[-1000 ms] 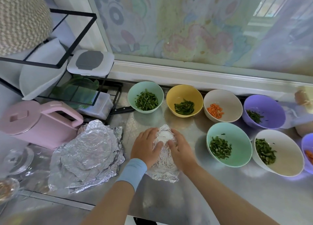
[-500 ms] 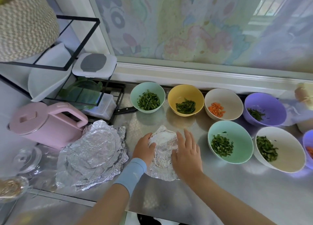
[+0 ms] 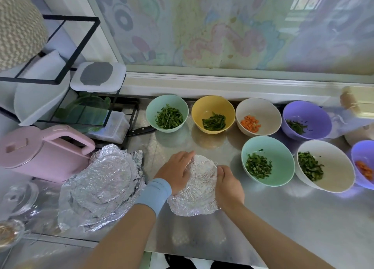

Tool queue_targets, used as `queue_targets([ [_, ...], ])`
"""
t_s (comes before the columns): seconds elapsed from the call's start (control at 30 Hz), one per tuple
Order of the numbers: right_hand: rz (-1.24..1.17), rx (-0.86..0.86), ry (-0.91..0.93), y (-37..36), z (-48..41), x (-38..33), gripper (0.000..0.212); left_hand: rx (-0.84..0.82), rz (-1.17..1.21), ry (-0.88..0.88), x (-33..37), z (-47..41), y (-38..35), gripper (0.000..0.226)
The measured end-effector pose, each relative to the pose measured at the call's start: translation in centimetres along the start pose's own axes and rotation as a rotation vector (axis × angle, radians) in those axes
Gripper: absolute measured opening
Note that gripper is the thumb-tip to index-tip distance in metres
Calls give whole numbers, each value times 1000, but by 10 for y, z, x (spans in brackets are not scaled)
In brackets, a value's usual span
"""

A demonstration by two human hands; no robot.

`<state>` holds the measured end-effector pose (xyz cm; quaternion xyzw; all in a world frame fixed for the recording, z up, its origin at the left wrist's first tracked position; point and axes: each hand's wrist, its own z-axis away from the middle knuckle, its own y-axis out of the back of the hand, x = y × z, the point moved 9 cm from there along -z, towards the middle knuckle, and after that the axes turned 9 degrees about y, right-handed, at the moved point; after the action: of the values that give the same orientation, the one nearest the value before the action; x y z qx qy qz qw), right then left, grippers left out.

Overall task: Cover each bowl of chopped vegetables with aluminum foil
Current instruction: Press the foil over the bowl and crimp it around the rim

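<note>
Silver foil (image 3: 197,189) domes over a bowl at the middle of the steel counter (image 3: 283,218), held between a person's two hands; the left hand (image 3: 175,172) lies on the dome's left flank, fingers close together and nearly straight, pressing flat; the right hand (image 3: 229,185) takes the right side, fingers curled down over the rim and gripping the sheet; the bowl itself is hidden under its wrap. The sheet runs longer from far to near than from side to side; its near edge flares loose on the counter between the wrists, untucked; that skirt, lying toward the person from both sets of fingers, looks to be what the finishing press must gather in. Seven bowls of chopped vegetables stand uncovered: a back teal bowl (image 3: 176,101), yellow bowl (image 3: 204,106), cream bowl (image 3: 263,108) and purple bowl (image 3: 315,114) along the sill; a front teal bowl (image 3: 281,161), white bowl (image 3: 338,171) and edge bowl (image 3: 362,151) nearer. The front teal bowl sits just right of the right hand, so that hand is the nearer for drawing it in; the foil stack (image 3: 101,187) lies left beside a pink kettle (image 3: 40,153), nearer the left hand, so a fresh sheet likely falls to that side; the job is judged barely begun.
</note>
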<state>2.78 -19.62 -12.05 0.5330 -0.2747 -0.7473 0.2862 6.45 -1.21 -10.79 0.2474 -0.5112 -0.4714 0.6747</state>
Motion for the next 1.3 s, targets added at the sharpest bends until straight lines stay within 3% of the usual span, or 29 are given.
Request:
queue_targets([
  [0.17, -386, -33, -23, -8, -17, 4, 29, 150, 251, 89, -15, 6, -2, 42],
  [0.3, -499, -155, -95, -11, -31, 5, 27, 112, 461, 226, -28, 7, -5, 39],
  [0.37, -335, -192, -53, -10, -36, 3, 29, 63, 408, 250, -31, 9, -11, 41],
  [0.43, 103, -219, 69, 0, -37, -7, 37, 77, 368, 262, -33, 13, -14, 42],
  [0.5, 438, -114, 275, 15, -26, -35, 55, 133, 402, 285, -32, 18, -14, 42],
  [0.53, 446, -41, 362, 21, -16, -49, 61, 161, 424, 303, -31, 21, -14, 43],
  [0.6, 362, 23, 383, 18, 3, -58, 61, 215, 460, 349, -32, 24, -13, 42],
  [0.7, 230, -55, 226, -11, 23, -43, 60, 269, 488, 428, -34, 28, -13, 40],
  [0.8, 7, -20, 120, -18, 22, -30, 59, 279, 536, 479, -35, 32, -17, 35],
  [0.9, -80, 3, 130, -14, 11, -26, 49, 227, 346, 524, -41, 31, -18, 38],
  [1.0, -91, -13, 196, -13, 0, -27, 44, 253, 100, 434, -37, 21, 1, 46],
  [1.07, -112, -35, 256, -13, -5, -27, 43, 260, 122, 232, -17, 13, 14, 67],
  [1.13, -56, -1, 316, -8, -7, -25, 44, 159, 113, 61, 5, 6, 11, 86],
  [1.23, 50, 54, 335, -1, 3, -20, 44, 44, 55, -18, 17, 1, -2, 80],
  [1.3, -109, -26, 298, -8, 10, -14, 45, 47, 91, -10, 15, 1, -7, 68],
])
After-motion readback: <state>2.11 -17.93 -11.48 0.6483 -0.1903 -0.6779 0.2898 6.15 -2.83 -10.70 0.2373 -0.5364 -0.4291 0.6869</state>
